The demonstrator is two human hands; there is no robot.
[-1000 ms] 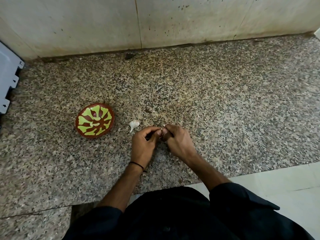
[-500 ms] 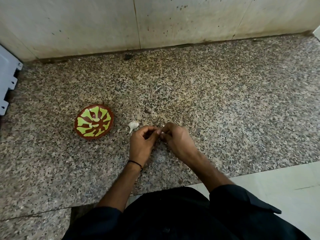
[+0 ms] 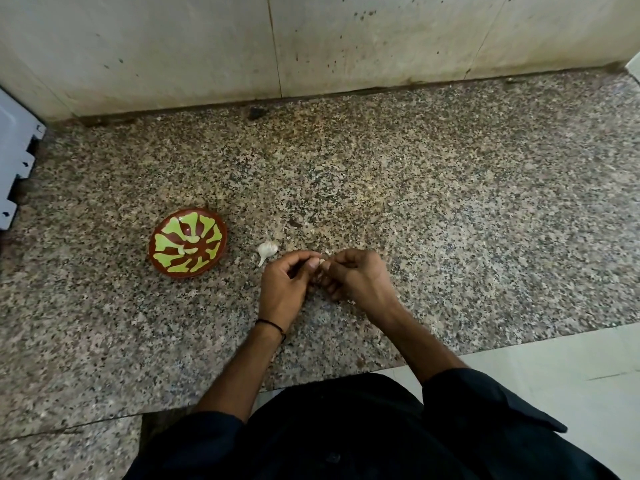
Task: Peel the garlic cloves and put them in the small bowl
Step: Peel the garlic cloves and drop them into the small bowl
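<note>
Pale floor [image 3: 554, 375] at 4 o'clock, then a speckled granite slab [image 3: 450, 220]. Mid-slab, the left hand [image 3: 282, 289] and right hand [image 3: 360, 278] curl in together, fingertips pinching what looks like a clove [image 3: 322, 262]. Garlic piece [image 3: 267, 250] lies just past them at 11, bowl [image 3: 188, 243] at 9. Stained, spotty wall [image 3: 381, 39] at 12.

On a speckled grey-brown granite counter [image 3: 450, 202], a person's left hand [image 3: 284, 289] and right hand [image 3: 360, 282] meet fingertip to fingertip, both pinching a small pale garlic clove [image 3: 322, 262] between them. Just beside the left hand lies a white papery garlic piece with a short stem [image 3: 267, 250]. Further left sits a small round red-brown bowl painted with lime-green shapes [image 3: 166, 244], holding a few pale bits. A thin black thread band [image 3: 272, 326] circles the left wrist.
</note>
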